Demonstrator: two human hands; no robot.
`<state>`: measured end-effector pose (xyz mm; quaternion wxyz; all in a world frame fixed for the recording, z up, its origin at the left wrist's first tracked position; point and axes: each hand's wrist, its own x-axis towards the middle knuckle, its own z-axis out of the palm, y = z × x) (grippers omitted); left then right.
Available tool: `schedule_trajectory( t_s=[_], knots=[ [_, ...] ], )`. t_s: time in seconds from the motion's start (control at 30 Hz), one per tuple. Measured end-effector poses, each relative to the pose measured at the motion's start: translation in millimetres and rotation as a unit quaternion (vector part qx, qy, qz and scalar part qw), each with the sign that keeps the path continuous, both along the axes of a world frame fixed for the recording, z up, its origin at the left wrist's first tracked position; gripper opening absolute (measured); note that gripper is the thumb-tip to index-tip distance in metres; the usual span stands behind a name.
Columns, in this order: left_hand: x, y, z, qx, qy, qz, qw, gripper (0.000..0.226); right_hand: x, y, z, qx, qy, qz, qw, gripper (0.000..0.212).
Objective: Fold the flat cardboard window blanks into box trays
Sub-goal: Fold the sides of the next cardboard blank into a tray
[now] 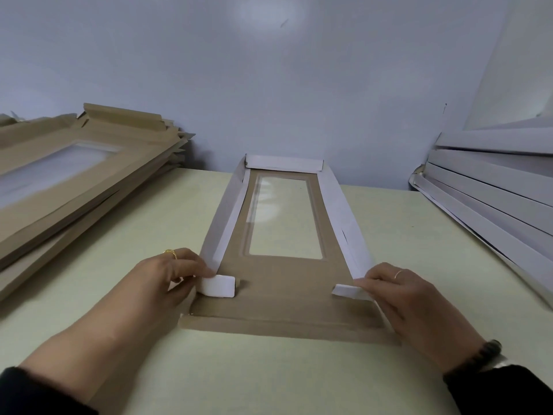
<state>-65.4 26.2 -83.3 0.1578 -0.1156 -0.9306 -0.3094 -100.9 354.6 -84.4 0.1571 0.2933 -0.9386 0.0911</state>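
Note:
A long brown cardboard blank [287,298] with a clear window [284,217] lies lengthwise on the table in front of me. Its two long white sides and its far end are folded up; the near end flap [284,327] lies flat. My left hand [170,277] pinches the small white corner tab [218,285] at the near end of the left wall, bent inward. At the near end of the right wall, my right hand [401,298] pinches the matching tab [348,291].
A leaning stack of flat brown window blanks [68,187] fills the left of the pale table [269,378]. White folded trays [490,187] are stacked at the right. A blue-grey wall stands close behind.

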Motion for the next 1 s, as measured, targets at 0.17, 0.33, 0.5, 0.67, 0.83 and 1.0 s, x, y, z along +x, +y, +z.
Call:
schedule_trajectory(
  t_s=[0.17, 0.33, 0.5, 0.67, 0.83, 1.0],
  knots=[
    [5, -8, 0, -0.004, -0.047, -0.027, 0.999, 0.072, 0, 12, -5, 0.043, -0.128, 0.018, 0.991, 0.083],
    [12, -7, 4, 0.051, -0.097, -0.057, 0.992, 0.058, 0, 12, -7, 0.053, -0.151, 0.007, 0.987, 0.085],
    [12, -8, 1, 0.03, -0.079, -0.064, 0.994, 0.072, -1, 9, -11, -0.041, -0.083, 0.025, 0.995, 0.061],
    [8, -10, -4, 0.06, -0.063, -0.053, 0.995, 0.058, -5, 4, -14, -0.236, -0.115, 0.005, 0.965, 0.029],
    [3, -3, -5, 0.076, -0.031, -0.017, 0.996, 0.037, -11, 0, -14, -0.279, -0.16, -0.018, 0.947, 0.032],
    [-3, 5, -10, 0.148, -0.023, 0.027, 0.988, 0.034, -16, -2, -17, -0.355, -0.175, -0.041, 0.917, 0.011]
  ],
)
